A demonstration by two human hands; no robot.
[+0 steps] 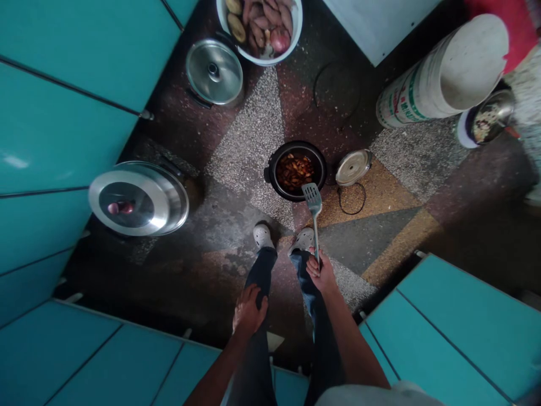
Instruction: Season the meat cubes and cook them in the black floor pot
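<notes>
My right hand (320, 269) grips the handle of a slotted metal spatula (313, 204), whose blade hangs above the near rim of a black cooker pot (273, 169) on the floor. Reddish-brown cooked food (295, 171) fills that pot. My left hand (248, 309) rests flat on my left thigh, fingers apart and holding nothing. My two feet in pale shoes stand just in front of the pot.
The pot's small steel lid (353, 167) lies to its right by a black cord. A large lidded steel pot (139, 198) sits left, another lidded pot (214, 71) farther back, beside a white basin of sweet potatoes (261, 28). A white sack (439, 73) lies right. Teal cabinets (63, 90) flank both sides.
</notes>
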